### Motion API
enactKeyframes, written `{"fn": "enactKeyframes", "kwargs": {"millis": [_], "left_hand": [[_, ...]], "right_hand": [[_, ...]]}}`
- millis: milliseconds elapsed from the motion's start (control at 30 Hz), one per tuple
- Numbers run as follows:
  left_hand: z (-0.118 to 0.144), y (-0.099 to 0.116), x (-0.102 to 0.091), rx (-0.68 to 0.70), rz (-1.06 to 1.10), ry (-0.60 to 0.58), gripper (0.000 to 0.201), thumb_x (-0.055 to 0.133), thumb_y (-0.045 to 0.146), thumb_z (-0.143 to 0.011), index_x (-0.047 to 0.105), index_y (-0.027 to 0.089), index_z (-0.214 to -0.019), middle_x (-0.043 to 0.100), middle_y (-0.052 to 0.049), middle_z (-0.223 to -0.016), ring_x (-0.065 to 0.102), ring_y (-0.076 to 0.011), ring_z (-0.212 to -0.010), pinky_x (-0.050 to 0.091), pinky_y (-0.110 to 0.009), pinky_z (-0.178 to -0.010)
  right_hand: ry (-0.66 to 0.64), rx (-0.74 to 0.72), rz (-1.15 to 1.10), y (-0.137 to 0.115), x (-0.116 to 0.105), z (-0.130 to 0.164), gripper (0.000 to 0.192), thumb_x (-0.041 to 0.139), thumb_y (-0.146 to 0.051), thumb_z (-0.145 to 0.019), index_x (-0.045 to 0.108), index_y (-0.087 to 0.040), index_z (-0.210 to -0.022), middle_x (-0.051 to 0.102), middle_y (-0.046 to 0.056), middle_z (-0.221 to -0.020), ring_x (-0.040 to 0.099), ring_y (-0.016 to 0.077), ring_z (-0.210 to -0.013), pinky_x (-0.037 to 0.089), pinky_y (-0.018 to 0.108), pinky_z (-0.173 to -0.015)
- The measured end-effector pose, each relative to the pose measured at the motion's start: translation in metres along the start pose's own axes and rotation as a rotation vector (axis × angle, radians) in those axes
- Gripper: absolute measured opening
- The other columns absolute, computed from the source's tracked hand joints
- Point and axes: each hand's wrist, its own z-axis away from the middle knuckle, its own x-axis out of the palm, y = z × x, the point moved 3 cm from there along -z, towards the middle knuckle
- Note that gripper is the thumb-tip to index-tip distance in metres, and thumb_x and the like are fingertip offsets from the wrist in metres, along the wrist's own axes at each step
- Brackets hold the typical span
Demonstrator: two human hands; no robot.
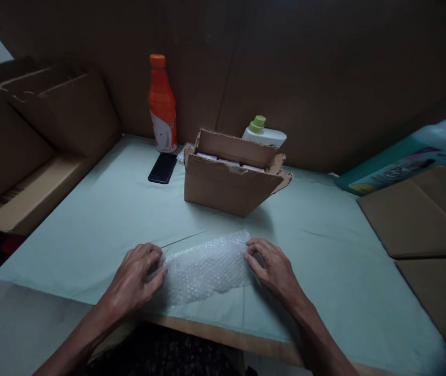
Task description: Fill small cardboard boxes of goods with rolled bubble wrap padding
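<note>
A sheet of clear bubble wrap lies across the pale green cloth near the table's front edge. My left hand pinches its left end, fingers curled and thumb pressed toward them. At the opposite end, my right hand grips the bubble wrap's upper right edge between thumb and fingers. Just beyond the wrap stands an open cardboard box with its end flaps sticking out to the right. Several flat-topped packs sit inside it, mostly hidden by the front wall.
Behind the box are an orange bottle, a black phone and a white bottle with a green cap. Cardboard boxes line the left side. On the right lie folded cardboard and a large green jug.
</note>
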Motion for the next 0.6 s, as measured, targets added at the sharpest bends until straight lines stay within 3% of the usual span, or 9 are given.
{"fn": "enactKeyframes", "kwargs": {"millis": [67, 167, 267, 400, 500, 600], "left_hand": [[0.007, 0.003, -0.004, -0.073, 0.054, -0.093, 0.02, 0.047, 0.034, -0.088, 0.054, 0.022, -0.075, 0.066, -0.003, -0.082, 0.061, -0.0198, -0.075, 0.044, -0.031, -0.068], [0.014, -0.004, 0.002, -0.204, -0.03, -0.2, 0.019, 0.047, 0.032, -0.087, 0.051, 0.022, -0.071, 0.059, 0.001, -0.064, 0.055, -0.0174, -0.06, 0.035, -0.028, -0.058], [0.011, -0.011, 0.011, -0.18, -0.126, -0.126, 0.011, 0.051, 0.029, -0.086, 0.058, 0.022, -0.083, 0.066, -0.002, -0.077, 0.062, -0.0208, -0.071, 0.041, -0.03, -0.065], [0.004, -0.008, 0.014, -0.087, -0.218, 0.014, 0.031, 0.056, 0.04, -0.09, 0.06, 0.02, -0.113, 0.066, -0.01, -0.104, 0.064, -0.0296, -0.098, 0.049, -0.04, -0.084], [-0.004, 0.001, 0.019, -0.045, -0.258, -0.062, 0.027, 0.06, 0.035, -0.085, 0.062, 0.019, -0.106, 0.064, -0.011, -0.103, 0.062, -0.0305, -0.099, 0.05, -0.042, -0.087], [-0.01, 0.006, 0.026, -0.02, -0.216, -0.138, 0.008, 0.056, 0.024, -0.083, 0.06, 0.02, -0.089, 0.064, -0.009, -0.098, 0.061, -0.0271, -0.094, 0.05, -0.038, -0.084]], "right_hand": [[0.009, -0.017, -0.027, -0.006, -0.006, -0.002, 0.016, 0.052, -0.03, -0.092, 0.061, -0.022, -0.082, 0.074, 0.005, -0.096, 0.067, 0.0217, -0.09, 0.044, 0.035, -0.08], [-0.022, 0.015, 0.026, -0.009, -0.001, -0.011, 0.017, 0.053, -0.031, -0.091, 0.062, -0.022, -0.08, 0.073, 0.004, -0.083, 0.066, 0.0209, -0.08, 0.043, 0.035, -0.078], [-0.036, 0.03, 0.07, -0.003, 0.009, -0.018, 0.013, 0.056, -0.029, -0.088, 0.065, -0.022, -0.082, 0.074, 0.006, -0.087, 0.066, 0.0237, -0.084, 0.043, 0.036, -0.078], [0.046, 0.051, 0.096, 0.017, 0.009, -0.019, 0.032, 0.059, -0.04, -0.089, 0.067, -0.02, -0.113, 0.073, 0.012, -0.111, 0.066, 0.0286, -0.098, 0.045, 0.041, -0.084], [0.042, 0.049, 0.085, 0.027, 0.009, -0.023, 0.046, 0.062, -0.047, -0.085, 0.065, -0.018, -0.122, 0.067, 0.016, -0.126, 0.061, 0.0332, -0.113, 0.045, 0.047, -0.093], [-0.032, 0.026, -0.013, 0.023, 0.015, -0.026, 0.03, 0.063, -0.041, -0.083, 0.069, -0.018, -0.101, 0.065, 0.016, -0.128, 0.059, 0.0322, -0.115, 0.044, 0.048, -0.098]]}}
